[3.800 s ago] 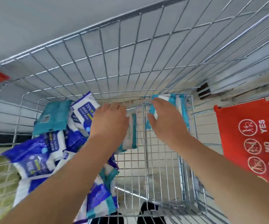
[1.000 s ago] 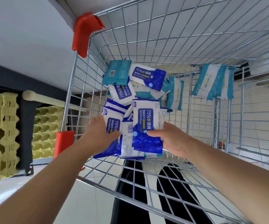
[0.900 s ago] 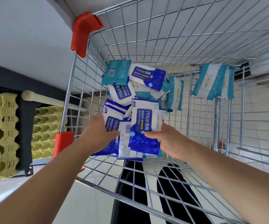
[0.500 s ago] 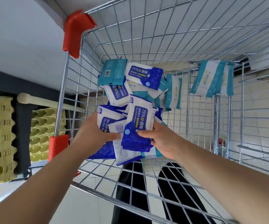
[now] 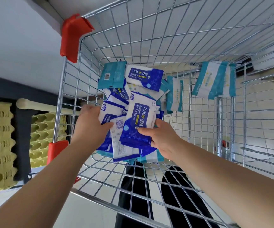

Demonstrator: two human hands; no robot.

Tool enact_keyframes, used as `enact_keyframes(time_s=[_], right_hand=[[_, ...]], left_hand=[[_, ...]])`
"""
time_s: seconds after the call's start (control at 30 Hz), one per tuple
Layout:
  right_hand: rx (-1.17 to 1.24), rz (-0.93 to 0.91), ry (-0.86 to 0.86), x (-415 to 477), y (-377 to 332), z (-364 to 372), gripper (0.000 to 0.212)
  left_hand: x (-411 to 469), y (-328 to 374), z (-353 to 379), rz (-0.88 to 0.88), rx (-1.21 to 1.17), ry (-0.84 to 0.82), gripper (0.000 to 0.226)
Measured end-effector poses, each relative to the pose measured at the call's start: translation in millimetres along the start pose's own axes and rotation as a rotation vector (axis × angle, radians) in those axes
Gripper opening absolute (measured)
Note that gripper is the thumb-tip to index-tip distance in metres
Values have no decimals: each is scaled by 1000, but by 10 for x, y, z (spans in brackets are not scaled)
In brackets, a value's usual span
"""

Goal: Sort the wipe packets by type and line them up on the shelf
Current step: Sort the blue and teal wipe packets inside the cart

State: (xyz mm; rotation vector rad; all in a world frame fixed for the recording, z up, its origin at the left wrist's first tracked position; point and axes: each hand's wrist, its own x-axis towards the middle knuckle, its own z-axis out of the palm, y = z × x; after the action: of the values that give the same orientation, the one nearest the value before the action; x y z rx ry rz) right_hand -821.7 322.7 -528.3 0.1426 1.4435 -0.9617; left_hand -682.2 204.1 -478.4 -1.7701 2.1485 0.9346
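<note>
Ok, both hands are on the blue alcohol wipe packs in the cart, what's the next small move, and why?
Probably lift the blue alcohol wipe packs up out of the cart. The left hand and right hand hold the bunch from both sides, and the teal-striped packs sit apart by the far wall.
</note>
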Motion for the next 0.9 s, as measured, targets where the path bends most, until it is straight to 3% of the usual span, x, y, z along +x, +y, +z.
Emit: enact_keyframes(time_s=[0.3, 0.5, 0.6, 0.77, 0.9], right_hand=[[-72, 9, 41, -63, -27, -307, 26], [-164, 10, -32, -127, -46, -376, 29], [-157, 27, -108, -162, -70, -418, 35], [-167, 31, -126, -177, -77, -501, 39], [-124, 41, -169, -197, -105, -543, 40]], left_hand=[[-130, 42, -208, 31, -144, 163, 24], [-274, 175, -33, -14, -124, -176, 19], [-254, 179, 96, 4, -137, -210, 18], [-226, 247, -25, -14, -361, -10, 24], [-229, 277, -91, -172, -745, -195, 12]])
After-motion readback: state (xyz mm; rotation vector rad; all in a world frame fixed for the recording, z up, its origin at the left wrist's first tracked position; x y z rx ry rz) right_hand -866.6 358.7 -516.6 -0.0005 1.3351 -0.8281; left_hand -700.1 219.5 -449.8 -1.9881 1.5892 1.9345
